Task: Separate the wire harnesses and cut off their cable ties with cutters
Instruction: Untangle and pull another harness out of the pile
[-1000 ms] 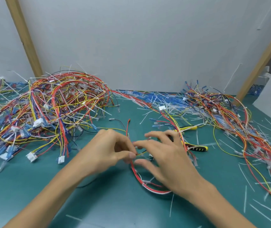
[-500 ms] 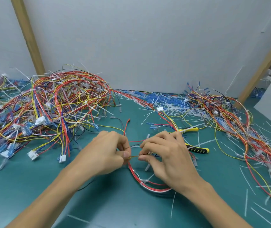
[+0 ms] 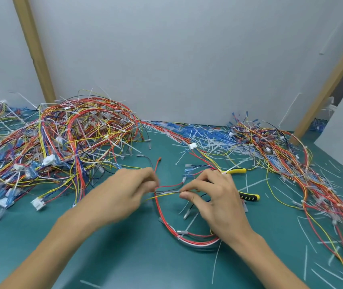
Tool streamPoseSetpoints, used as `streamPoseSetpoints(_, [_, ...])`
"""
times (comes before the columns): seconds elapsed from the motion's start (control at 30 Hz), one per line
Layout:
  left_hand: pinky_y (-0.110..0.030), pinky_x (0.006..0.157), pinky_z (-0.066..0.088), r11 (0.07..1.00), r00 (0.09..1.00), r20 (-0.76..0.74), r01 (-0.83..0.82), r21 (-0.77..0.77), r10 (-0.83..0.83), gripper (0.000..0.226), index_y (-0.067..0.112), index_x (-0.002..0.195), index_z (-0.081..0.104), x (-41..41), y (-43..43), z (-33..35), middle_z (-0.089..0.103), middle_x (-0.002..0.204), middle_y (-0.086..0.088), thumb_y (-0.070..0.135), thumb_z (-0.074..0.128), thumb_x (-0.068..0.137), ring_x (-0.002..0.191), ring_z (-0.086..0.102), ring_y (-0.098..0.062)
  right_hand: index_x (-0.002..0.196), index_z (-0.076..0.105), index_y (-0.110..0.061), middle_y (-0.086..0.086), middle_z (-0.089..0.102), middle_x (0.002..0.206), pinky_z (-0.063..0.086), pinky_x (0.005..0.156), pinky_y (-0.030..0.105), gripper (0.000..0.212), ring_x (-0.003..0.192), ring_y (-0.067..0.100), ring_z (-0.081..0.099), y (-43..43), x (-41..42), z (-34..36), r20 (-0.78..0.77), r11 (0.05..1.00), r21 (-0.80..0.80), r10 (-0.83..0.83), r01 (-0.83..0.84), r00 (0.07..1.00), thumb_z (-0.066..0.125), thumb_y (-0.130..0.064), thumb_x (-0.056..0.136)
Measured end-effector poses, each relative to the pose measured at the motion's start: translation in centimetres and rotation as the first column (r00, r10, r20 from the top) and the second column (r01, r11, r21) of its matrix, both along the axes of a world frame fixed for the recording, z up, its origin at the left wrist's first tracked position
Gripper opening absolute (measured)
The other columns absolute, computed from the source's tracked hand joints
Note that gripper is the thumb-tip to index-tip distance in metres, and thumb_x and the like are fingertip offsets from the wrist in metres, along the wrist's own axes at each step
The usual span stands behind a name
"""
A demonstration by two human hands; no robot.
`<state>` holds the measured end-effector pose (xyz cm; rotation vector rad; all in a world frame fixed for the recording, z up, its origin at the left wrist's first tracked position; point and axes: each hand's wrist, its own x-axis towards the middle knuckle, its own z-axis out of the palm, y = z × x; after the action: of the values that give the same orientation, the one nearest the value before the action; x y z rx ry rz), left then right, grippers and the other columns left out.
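Head camera is showing me a green table [image 3: 124, 259] before a white wall [image 3: 187, 59] with two wooden posts [image 3: 34, 49]. I am counting two harness heaps [image 3: 72, 138] and one pair of cutters [image 3: 249, 197] lying just beside the right hand [image 3: 218, 197]. The left hand [image 3: 122, 192] and the right hand are each pinching one thin harness [image 3: 167, 191] of red, yellow and black wires, stretched between them over the table.

Harness heap [image 3: 72, 138] on the tabletop [image 3: 124, 257] at left, second heap [image 3: 291, 163] at right, cable ties [image 3: 204, 138] between them near the wall [image 3: 187, 59], single harness [image 3: 195, 243] in front between left hand [image 3: 124, 195] and right hand [image 3: 218, 201], cutters [image 3: 249, 197] just right of right hand
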<state>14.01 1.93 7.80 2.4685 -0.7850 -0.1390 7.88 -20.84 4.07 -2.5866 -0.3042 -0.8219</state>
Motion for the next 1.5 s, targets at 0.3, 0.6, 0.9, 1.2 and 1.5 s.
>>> streamPoseSetpoints(0.3, [-0.02,0.06,0.035,0.974,0.997,0.08,0.023,-0.224,-0.005,0.013,0.024,0.085,0.06,-0.9,-2.9,-2.6,0.057,0.066,0.011,0.028,0.061,0.097,0.071,0.052,-0.001,0.116,0.07,-0.037,-0.012,0.052,0.103,0.038,0.091,0.03,0.037,0.101,0.013,0.05,-1.1,0.0,0.5,0.089,0.997,-0.068,-0.02,0.026,0.996,0.071,-0.055,0.083])
streamPoseSetpoints(0.6, [-0.021,0.061,0.039,0.951,0.985,0.165,0.008,-0.31,0.045,0.014,0.026,0.079,0.065,-0.6,-2.4,-2.1,0.06,0.066,0.011,0.03,0.066,0.092,0.065,0.054,-0.007,0.084,0.069,-0.023,-0.01,0.07,0.073,0.042,0.07,0.03,0.048,0.077,0.008,0.067,-4.9,1.0,1.4,-0.538,0.869,0.24,-0.252,0.433,0.805,0.041,-0.059,0.099])
streamPoseSetpoints(0.9, [-0.018,0.048,0.019,0.856,0.99,0.097,-0.039,-0.515,0.103,0.02,0.021,0.068,0.073,-0.5,-1.6,-0.8,0.026,0.046,0.007,0.026,0.075,0.087,0.049,0.023,-0.01,0.088,0.071,-0.01,-0.008,0.061,0.06,0.039,0.044,0.013,0.029,0.051,-0.001,0.053,-4.5,0.7,1.7,-0.44,0.591,0.75,0.11,0.297,0.891,0.063,-0.035,0.097])
streamPoseSetpoints(1.2, [-0.03,0.054,0.019,0.829,0.997,0.011,-0.058,-0.557,0.077,0.017,0.025,0.072,0.075,0.6,-0.9,-1.3,0.023,0.049,0.007,0.036,0.076,0.085,0.052,0.022,-0.013,0.087,0.067,-0.005,0.004,0.06,0.071,0.043,0.059,0.008,0.018,0.058,0.001,0.05,-3.8,0.4,1.4,-0.16,0.538,0.824,-0.075,0.175,0.984,0.063,-0.02,0.098])
streamPoseSetpoints(1.5, [-0.033,0.057,0.042,0.874,0.999,-0.05,-0.029,-0.484,0.006,0.014,0.025,0.081,0.074,1.3,-0.2,-1.8,0.064,0.067,0.009,0.035,0.071,0.09,0.053,0.049,-0.016,0.085,0.063,-0.029,-0.013,0.067,0.079,0.045,0.075,0.028,0.014,0.081,0.009,0.062,-3.5,-0.1,0.4,-0.126,0.776,0.551,-0.288,0.308,0.949,0.063,-0.038,0.095])
